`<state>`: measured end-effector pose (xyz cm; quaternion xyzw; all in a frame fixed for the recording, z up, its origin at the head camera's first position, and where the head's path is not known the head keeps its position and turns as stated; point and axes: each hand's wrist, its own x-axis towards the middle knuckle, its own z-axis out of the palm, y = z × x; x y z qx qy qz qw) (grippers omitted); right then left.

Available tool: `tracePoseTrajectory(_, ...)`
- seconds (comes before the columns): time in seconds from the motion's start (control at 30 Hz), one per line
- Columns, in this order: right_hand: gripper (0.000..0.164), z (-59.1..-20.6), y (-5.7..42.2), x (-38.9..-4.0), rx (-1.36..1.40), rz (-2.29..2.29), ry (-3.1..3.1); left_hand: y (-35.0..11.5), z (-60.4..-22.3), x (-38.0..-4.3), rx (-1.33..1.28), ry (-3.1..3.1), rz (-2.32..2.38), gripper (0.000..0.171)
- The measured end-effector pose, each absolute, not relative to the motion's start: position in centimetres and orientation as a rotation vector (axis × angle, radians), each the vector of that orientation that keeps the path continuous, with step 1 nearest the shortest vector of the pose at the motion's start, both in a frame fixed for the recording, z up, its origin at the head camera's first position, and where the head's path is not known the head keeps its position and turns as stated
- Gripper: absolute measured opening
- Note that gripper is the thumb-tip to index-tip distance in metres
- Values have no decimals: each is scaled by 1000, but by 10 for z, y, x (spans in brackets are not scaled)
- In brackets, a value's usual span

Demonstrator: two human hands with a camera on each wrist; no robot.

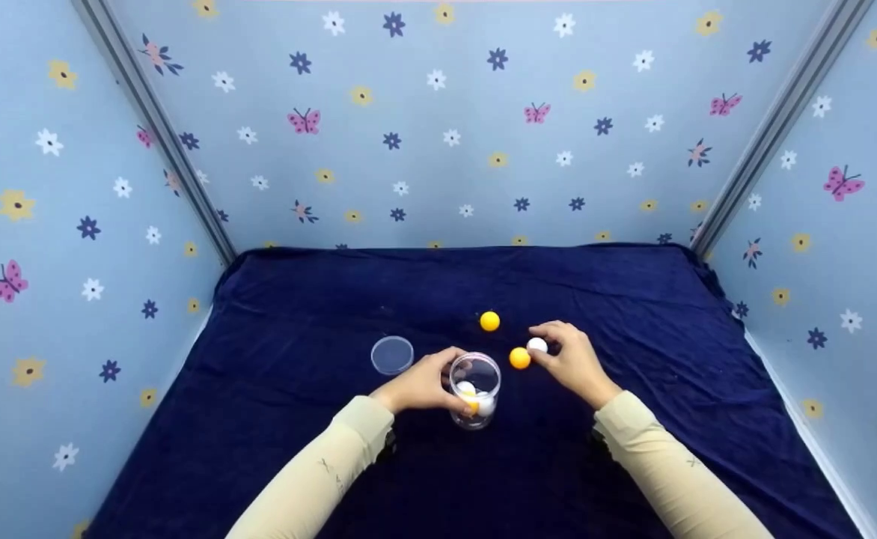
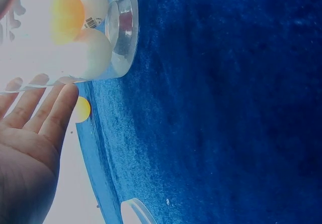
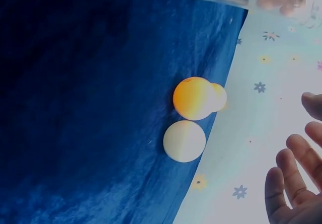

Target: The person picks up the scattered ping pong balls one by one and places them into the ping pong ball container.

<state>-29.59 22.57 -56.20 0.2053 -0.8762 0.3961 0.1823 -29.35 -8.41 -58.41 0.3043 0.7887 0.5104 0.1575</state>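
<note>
My left hand [image 1: 431,383] grips a clear plastic jar [image 1: 474,424] round its side, thumb in front. The jar is uncapped and stands on the dark blue cloth. Inside it lie white balls [image 2: 96,55] and an orange ball [image 2: 68,15]. To the right, my right hand [image 1: 577,364] reaches over a loose white ball [image 1: 536,345], thumb and fingers spread around it. In the right wrist view those fingers [image 3: 298,151] are parted and hang above the white ball [image 3: 184,141], not closed on it. An orange ball [image 1: 519,358] lies right beside the white one.
Farther back on the cloth [image 1: 334,299] lies another orange ball [image 1: 489,321]. A round clear lid [image 1: 392,355] rests left of the jar. Patterned walls [image 1: 446,120] enclose the table at the back and both sides.
</note>
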Motion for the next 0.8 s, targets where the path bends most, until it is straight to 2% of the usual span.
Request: tracePoseTrajectory(0.8, 47, -585, 243, -318, 491, 1105, -2717, -85, -585, -294, 856, 2292, 1425, 82)
